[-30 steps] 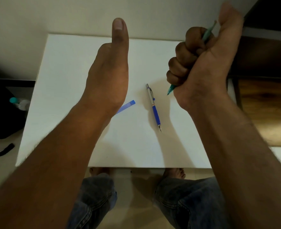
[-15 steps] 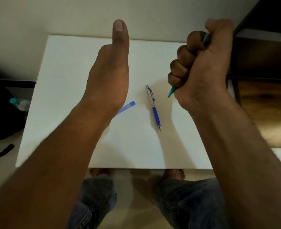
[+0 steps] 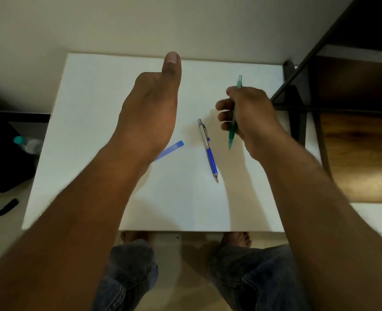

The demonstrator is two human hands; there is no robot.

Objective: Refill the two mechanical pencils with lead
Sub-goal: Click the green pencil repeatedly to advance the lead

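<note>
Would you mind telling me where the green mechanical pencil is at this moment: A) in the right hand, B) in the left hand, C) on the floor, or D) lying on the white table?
A: the right hand grips the green pencil above the table, while the blue pencil lies on it.

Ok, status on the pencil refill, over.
Right hand grips green mechanical pencil. Left hand up, thumb straight, fingers hidden. Blue mechanical pencil and blue lead case lie on white table. Nothing in the way.
</note>
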